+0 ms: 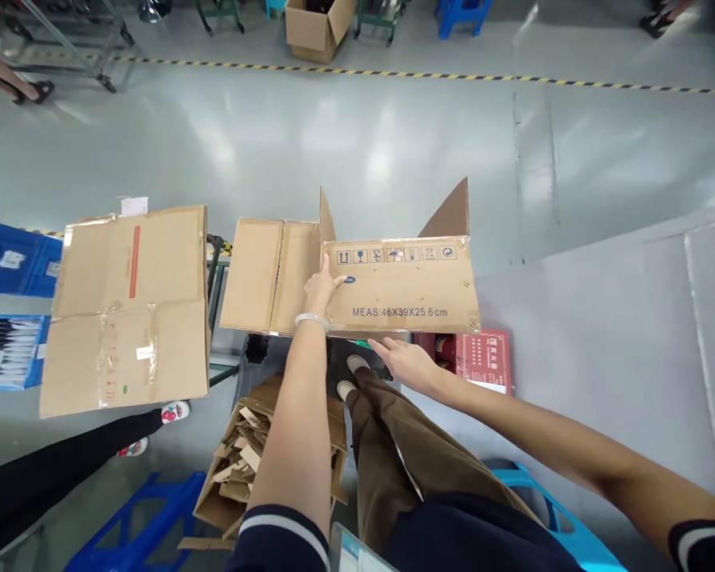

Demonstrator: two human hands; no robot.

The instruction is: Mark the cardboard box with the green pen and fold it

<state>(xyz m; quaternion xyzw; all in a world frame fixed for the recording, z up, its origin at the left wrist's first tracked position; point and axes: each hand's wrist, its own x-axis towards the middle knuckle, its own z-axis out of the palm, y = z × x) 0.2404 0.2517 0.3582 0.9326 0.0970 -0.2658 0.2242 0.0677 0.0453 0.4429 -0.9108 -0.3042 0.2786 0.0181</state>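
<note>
Hands on a half-opened carton [402,286], held out at twelve o'clock above my knees.

My left hand [320,287] lies flat with fingers spread against the printed panel near its left fold, pressing and not clasping; my right hand [406,362] sits open under the bottom edge at about five o'clock of the carton, palm up, closed on nothing. To square it well, I judge I should push at the fold while the lower hand bears the weight evenly. Another flattened box [125,306] hangs near at nine o'clock, a scrap box [244,461] sits below at seven; grey floor [393,143] beyond twelve gives the widest room.
</note>
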